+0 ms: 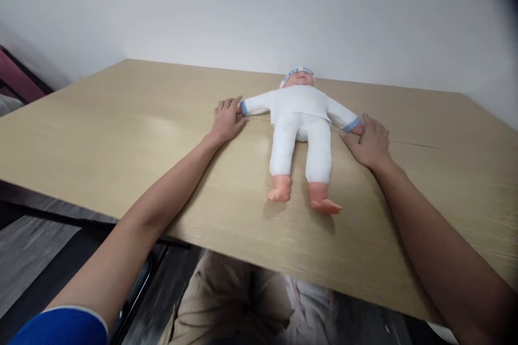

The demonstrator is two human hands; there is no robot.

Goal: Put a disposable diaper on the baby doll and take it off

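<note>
Leaning both forearms over the desk (89,118), this person has a hand at each arm of a doll (301,113). Doll's on its back, approx. midway along the desk, head nr the far edge, feet pointing to the near edge but well short of it. It's in a white top & trousers w/ blue cuffs (243,107), plus a white cap (299,70) w/ blue lettering. L hand (229,118): thumb apart from fingers, doll's hand btwn them. R hand (369,141): same on the other side, fingers stretched fwd, thumb out. Can't tell if either's actually gripping. Pale wall (283,11) behind the far edge; person's beige trousers (226,296) show below the near edge, blue sleeve (65,329) on the L arm.
</note>
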